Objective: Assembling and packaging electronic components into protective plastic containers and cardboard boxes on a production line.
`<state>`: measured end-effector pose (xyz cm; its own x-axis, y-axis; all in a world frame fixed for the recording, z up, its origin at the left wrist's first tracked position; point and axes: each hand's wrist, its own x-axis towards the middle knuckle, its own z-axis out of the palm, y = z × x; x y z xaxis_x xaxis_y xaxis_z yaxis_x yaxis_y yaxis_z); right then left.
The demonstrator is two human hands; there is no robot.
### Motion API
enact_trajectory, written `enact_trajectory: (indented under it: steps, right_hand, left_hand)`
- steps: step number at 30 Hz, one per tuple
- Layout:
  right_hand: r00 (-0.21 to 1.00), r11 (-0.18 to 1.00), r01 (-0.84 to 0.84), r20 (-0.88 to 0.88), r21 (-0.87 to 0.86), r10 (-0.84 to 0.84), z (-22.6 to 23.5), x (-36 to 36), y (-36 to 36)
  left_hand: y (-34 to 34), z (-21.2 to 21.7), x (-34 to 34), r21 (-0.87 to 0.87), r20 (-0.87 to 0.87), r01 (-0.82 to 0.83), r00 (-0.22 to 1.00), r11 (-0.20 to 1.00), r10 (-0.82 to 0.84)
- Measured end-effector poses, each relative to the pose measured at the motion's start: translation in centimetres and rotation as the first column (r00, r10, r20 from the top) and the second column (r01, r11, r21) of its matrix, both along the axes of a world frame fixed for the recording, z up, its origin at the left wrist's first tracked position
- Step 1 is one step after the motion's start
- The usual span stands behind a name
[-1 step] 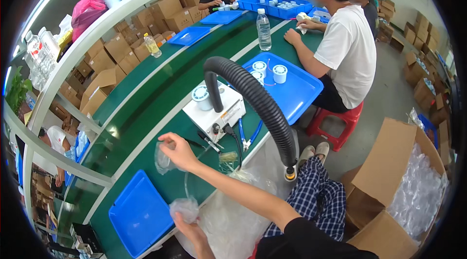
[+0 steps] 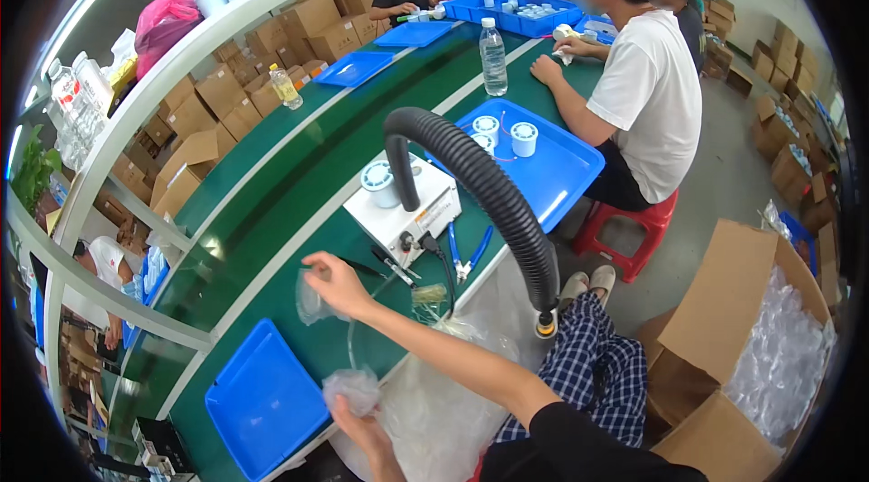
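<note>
the right hand (image 2: 333, 283) reaches out over the green table (image 2: 272, 183), its fingers pinched together on the top of a small clear plastic bag (image 2: 312, 303) that hangs just above the table top. the left hand (image 2: 355, 423) sits at the near table edge, closed around a crumpled clear bag (image 2: 351, 389). a larger sheet of clear plastic (image 2: 434, 400) spills over that edge toward the lap.

just left of the hands a blue tray (image 2: 262, 405) lies flat near the table edge. ahead of the right hand stands a white box-shaped machine (image 2: 403, 210) with a spool on top, and a black ribbed hose (image 2: 480, 183) arches over it and comes down at the table's near side. blue-handled pliers (image 2: 466, 251) lie beside the machine. a second blue tray (image 2: 543, 170) with white spools lies beyond. between the machine and the far rail the green surface runs open in a long strip.

a person in a white shirt (image 2: 647, 93) sits on a red stool (image 2: 629, 229). brown cardboard boxes (image 2: 226, 93) are stacked under the white shelf at left; an open carton (image 2: 760, 337) full of clear bags stands on the floor at right.
</note>
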<state>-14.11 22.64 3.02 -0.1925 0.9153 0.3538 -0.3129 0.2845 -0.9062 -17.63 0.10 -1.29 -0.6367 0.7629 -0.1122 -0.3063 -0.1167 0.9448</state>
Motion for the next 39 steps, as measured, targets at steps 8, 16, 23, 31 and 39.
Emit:
enact_trajectory:
  steps: [8, 16, 23, 31, 39]
  right_hand:
    - [0.692, 0.953, 0.1, 0.668, 0.285, -0.272, -0.5, 5.8, -1.5]
    - [0.764, 0.952, -0.303, 0.59, -0.029, 0.261, 0.2, 13.6, -12.1]
    - [0.956, 0.903, -0.227, 0.094, -0.365, 0.278, -5.6, 15.9, -14.7]
    - [0.978, 0.842, 0.063, -0.136, -0.536, -0.16, -5.6, 16.1, -16.4]
    - [0.951, 0.883, 0.144, -0.183, -0.446, -0.247, -2.9, 16.3, -16.5]
  left_hand:
    - [0.6, 1.4, 3.3, 0.114, -0.094, 0.153, 0.985, 0.982, -0.143]
    - [3.1, 0.6, 5.4, 0.009, -0.423, 0.419, 0.824, 0.908, -0.376]
    - [1.9, -1.0, 8.7, -0.089, -0.316, 0.445, 0.836, 0.891, -0.449]
    - [0.4, -3.6, 10.0, 0.031, 0.647, 0.518, 0.642, 0.855, -0.412]
    - [-0.5, -8.3, 8.4, 0.302, 0.943, 0.594, -0.069, 0.746, -0.327]
